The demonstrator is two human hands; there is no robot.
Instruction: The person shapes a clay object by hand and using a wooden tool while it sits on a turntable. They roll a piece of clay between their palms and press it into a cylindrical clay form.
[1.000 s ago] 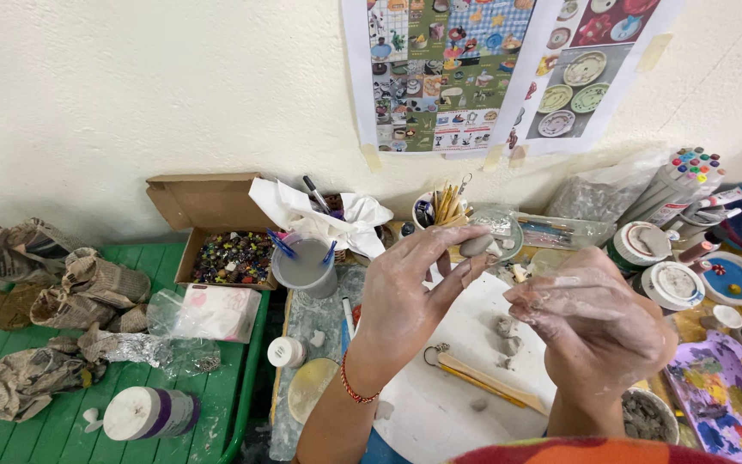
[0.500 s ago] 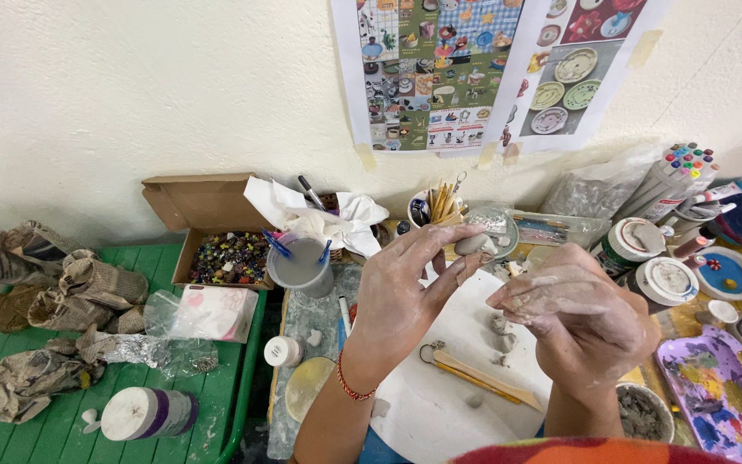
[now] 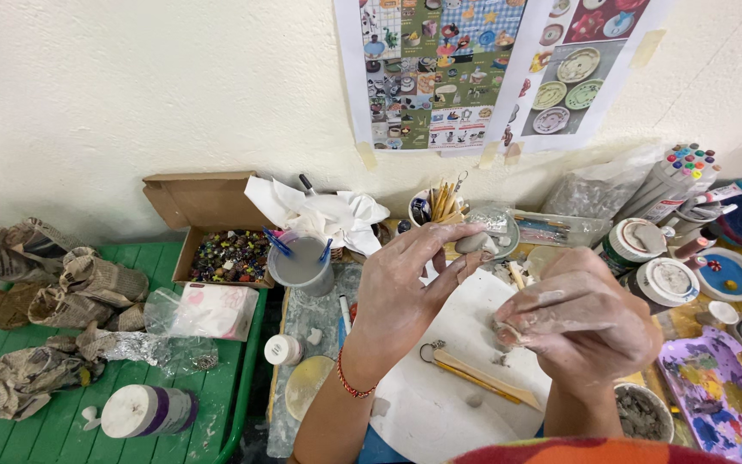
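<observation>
A cluttered table stands against a cream wall with two picture posters (image 3: 491, 69) taped up. At the table's left edge a green tray (image 3: 216, 404) carries crumpled newspaper (image 3: 53, 292) and a tape roll (image 3: 143, 411). Along the far edge, an open cardboard box (image 3: 229, 253) holds coloured beads, a grey cup (image 3: 301, 266) holds blue tools, and a pot (image 3: 440, 206) holds wooden sticks. Markers (image 3: 676, 176) stand in the far right corner; a purple palette (image 3: 714, 399) lies at the near right. The left hand (image 3: 405, 288) pinches a small grey clay lump (image 3: 472, 243) at its fingertips, above a white board (image 3: 448, 378). The right hand (image 3: 581, 322), smeared with clay, is closed around another clay piece (image 3: 508, 331), just right of the lump.
</observation>
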